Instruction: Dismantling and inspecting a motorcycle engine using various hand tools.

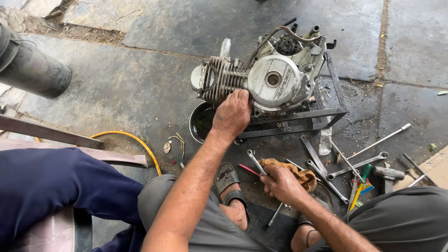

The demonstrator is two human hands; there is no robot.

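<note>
A grimy motorcycle engine [273, 79] with a finned cylinder sits on a dark metal frame stand [326, 116] on the stone floor. My left hand [232, 114] rests against the engine's lower left side, by the fins, fingers curled on the casing. My right hand [280, 183] is lower down near my sandalled feet, closed around a spanner [256, 162] whose ring end points up-left. A brown oily rag [303, 175] lies right beside that hand.
A black bowl [198, 123] sits under the engine's left. Several spanners and a hammer [387, 173] lie scattered at right, with screwdrivers [360, 184]. A yellow hose [135, 140] curves at left. A grey pipe [32, 67] lies at upper left. A person in blue [51, 186] sits beside me.
</note>
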